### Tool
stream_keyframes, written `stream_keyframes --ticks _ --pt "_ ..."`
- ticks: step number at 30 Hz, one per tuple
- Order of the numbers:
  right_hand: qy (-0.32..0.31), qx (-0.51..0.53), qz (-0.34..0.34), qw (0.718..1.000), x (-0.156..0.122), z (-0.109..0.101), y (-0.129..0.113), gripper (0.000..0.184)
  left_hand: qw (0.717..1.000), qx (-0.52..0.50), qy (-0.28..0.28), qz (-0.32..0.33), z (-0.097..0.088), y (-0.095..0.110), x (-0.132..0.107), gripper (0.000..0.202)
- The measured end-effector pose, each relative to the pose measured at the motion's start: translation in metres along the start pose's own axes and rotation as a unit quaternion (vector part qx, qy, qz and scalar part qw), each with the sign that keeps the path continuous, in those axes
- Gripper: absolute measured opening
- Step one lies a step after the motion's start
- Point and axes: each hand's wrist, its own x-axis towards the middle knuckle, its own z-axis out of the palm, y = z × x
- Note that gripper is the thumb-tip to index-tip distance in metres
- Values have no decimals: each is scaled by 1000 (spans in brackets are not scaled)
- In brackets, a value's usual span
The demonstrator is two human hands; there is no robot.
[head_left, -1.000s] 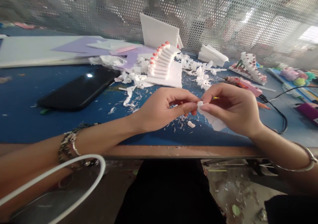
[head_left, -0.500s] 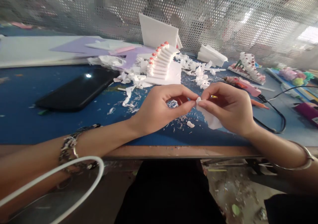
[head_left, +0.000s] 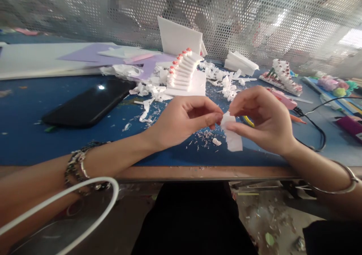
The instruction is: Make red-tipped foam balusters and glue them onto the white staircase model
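My left hand (head_left: pixel 183 123) is closed in a pinch at the left edge of a thin white strip (head_left: pixel 234 141), which looks like paper or foam sheet. From there the strip hangs down over the blue tabletop. My right hand (head_left: pixel 264 121) has its thumb against the strip's front, while its forefinger is lifted away, leaving a gap. Behind my hands stands a small white staircase model (head_left: pixel 183 76) with red-topped posts along its left side. A small white scrap (head_left: pixel 217 142) lies below my fingers among fine crumbs.
A black phone (head_left: pixel 90 102) with its light on lies at left. White scraps (head_left: pixel 226 83) surround the model. At right are a pink glue gun (head_left: pixel 284 98), its black cable (head_left: pixel 324 134) and a decorated white model (head_left: pixel 281 76). A perforated metal screen (head_left: pixel 240 17) closes the back.
My right hand's fingers have spread apart, and its forefinger has risen off the strip. The strip now hangs straighter and shows more of its face. My left hand has barely moved.
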Motion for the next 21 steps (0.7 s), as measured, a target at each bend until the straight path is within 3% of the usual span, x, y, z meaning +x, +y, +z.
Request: stream_keyframes --ticks 3,12,17,21 --pt "3 -38 -39 999 -1 0 0 20 1000 -14 -12 -19 0 -1 1 6" --pt "-6 -30 -17 999 1 1 3 12 999 -23 -8 -46 2 -1 0 8" --pt "-20 -30 -24 999 0 4 1 16 998 -34 -36 -43 0 -4 2 10" --pt "-8 -41 -68 997 0 1 1 24 998 -43 -23 -50 -2 -4 3 11"
